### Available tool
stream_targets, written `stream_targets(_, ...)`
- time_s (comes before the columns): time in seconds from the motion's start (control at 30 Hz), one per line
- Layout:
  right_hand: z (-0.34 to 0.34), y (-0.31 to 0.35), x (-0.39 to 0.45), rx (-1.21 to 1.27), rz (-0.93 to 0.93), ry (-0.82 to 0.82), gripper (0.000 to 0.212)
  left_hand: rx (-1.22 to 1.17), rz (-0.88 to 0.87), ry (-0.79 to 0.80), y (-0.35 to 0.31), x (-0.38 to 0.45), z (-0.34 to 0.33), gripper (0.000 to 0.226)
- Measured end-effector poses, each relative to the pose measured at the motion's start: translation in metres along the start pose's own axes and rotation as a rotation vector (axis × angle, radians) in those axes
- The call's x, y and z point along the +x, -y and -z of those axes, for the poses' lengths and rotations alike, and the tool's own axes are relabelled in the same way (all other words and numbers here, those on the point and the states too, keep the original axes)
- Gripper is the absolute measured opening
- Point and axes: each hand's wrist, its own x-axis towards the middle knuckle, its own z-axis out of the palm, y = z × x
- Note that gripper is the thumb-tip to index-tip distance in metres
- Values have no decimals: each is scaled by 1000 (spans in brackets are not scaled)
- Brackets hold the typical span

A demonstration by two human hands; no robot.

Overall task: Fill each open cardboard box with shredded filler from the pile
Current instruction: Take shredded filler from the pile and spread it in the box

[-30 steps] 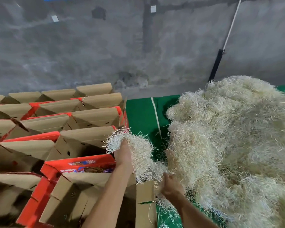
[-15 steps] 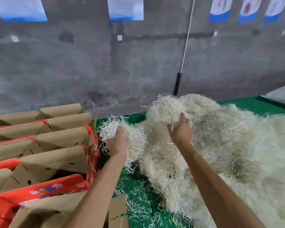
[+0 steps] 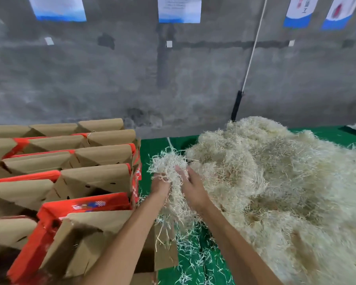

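A big pile of pale shredded filler [image 3: 275, 182] covers the right side of a green table [image 3: 321, 132]. Rows of open red-and-brown cardboard boxes [image 3: 95, 177] stand on the left with their flaps up. Between the boxes and the pile, both hands hold one clump of filler [image 3: 169, 163] between them. My left hand [image 3: 160, 185] grips the clump's left side with strands over its fingers. My right hand [image 3: 190, 186] presses against the clump's right side, fingers fairly straight. Loose strands hang below the clump.
A grey concrete wall [image 3: 111, 79] closes the back, with paper sheets hung high on it. A white cord with a black handle [image 3: 237, 103] leans against the wall behind the pile. Scattered strands [image 3: 195, 254] lie on the green cloth near me.
My right hand came off the pile and moved left to join my left hand. The two handfuls are now one clump held between both hands, closer to the boxes.
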Motion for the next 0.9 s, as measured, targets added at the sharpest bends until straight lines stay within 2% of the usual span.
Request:
stream_targets(0.03,-16,6,-2,-18,23,1,91,53,35,18,7,-2,16,36)
stream_targets(0.1,-37,14,-3,-77,120,-27,80,46,20,-27,15,0,57,33)
stream_targets(0.17,-53,19,-3,-20,107,-131,76,-129,-79,-127,21,0,104,23)
stream_targets(0.2,-63,22,-3,76,65,-174,57,-227,-91,-173,27,2,124,35)
stream_targets(0.27,-83,29,-9,208,64,-211,79,-266,-125,-95,32,-5,133,50)
stream_targets(0.3,-104,37,-16,211,92,-170,63,-211,-135,-52,41,-9,133,45)
stream_targets(0.33,-124,43,-22,185,127,-116,60,-145,-155,-56,50,-12,133,37)
stream_targets(0.43,-150,49,-33,141,149,-56,60,-136,-233,-215,60,-12,163,11)
stream_targets(0.5,-133,44,-27,131,104,-91,59,-151,-272,-312,58,-5,207,39)
stream_targets(0.53,-126,43,-25,176,51,-130,56,-176,-283,-367,58,-4,229,44)
stream_targets(0.6,-119,41,-24,275,-57,-234,52,-136,-255,-471,58,-2,245,35)
stream_targets(0.67,-147,45,-32,338,-65,-152,43,-25,-245,-376,62,-14,226,19)
stream_targets(0.73,-177,46,-46,308,-33,19,16,77,-230,-215,72,-22,191,10)
stream_targets(0.77,-181,45,-49,295,-49,41,21,138,-240,-161,75,-28,182,12)
stream_targets(0.83,-163,42,-41,346,-106,-24,10,21,-228,-199,71,-24,198,21)
stream_targets(0.9,-128,35,-27,375,-117,-155,22,-204,-193,-259,61,-20,226,32)
